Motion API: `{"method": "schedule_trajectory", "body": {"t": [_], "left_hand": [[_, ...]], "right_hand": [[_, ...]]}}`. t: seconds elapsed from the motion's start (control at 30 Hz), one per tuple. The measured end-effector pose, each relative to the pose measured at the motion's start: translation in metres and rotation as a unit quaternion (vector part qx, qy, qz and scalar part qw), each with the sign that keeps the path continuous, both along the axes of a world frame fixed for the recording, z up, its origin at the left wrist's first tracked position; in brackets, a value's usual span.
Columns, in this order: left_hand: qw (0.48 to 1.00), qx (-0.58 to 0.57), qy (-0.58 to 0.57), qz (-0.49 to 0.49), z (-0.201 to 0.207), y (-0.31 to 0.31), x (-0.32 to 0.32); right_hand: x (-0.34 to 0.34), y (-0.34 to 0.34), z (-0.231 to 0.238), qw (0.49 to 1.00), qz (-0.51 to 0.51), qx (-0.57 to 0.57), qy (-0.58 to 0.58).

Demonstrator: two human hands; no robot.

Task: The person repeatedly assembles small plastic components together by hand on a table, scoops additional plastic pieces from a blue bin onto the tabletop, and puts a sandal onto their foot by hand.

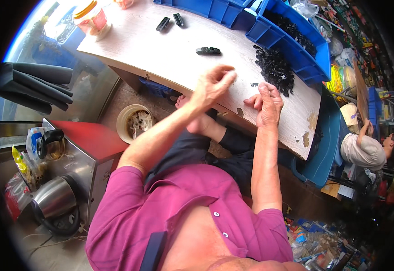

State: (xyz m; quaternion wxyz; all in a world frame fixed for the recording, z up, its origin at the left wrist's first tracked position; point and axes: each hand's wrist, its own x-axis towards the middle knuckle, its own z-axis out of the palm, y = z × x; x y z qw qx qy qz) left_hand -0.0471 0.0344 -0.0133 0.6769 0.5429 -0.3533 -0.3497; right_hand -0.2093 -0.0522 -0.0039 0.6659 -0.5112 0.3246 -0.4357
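Left hand (213,83) is raised just above the table (161,54), forearm coming up from the lower left, wrist bent, fingers (227,77) curled loosely together with tips toward the thumb; can't tell if anything is pinched between them. Right hand (267,104) rests on the table near its front edge, forearm running nearly straight up from the lower edge, fingers bent and pressed close together, tips pointing at the pile of small black plastic parts (276,67); can't tell if it holds a part. That pile lies loose on the table just beyond the right hand, not quite touching it. One tiny black part (254,84) lies between the two hands. A single assembled black piece (208,51) lies beyond the left hand, well apart from the pile. Two more black pieces (170,21) sit further back from the pile. Blue bin (312,67) behind the pile holds more black parts; another blue bin (215,9) stands next to it. White plastic jar (93,19) stands at the table's far corner from the pile. Nothing lies between the hands and the pile. Below the table: a round bucket (133,122), a red-topped metal cabinet (93,140), a steel kettle (54,198). Another person (364,151) sits past the table end nearest the pile.
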Motion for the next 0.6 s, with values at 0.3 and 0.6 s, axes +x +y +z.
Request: {"method": "schedule_trajectory", "body": {"t": [0.3, 0.6], "left_hand": [[0.942, 0.008, 0.301, -0.148, 0.004, -0.011, -0.033], [0.958, -0.036, 0.271, -0.087, -0.001, -0.012, -0.036]], "right_hand": [[0.002, 0.018, 0.010, 0.998, 0.029, 0.037, -0.029], [-0.002, 0.009, 0.000, 0.998, 0.044, -0.003, 0.037]]}}
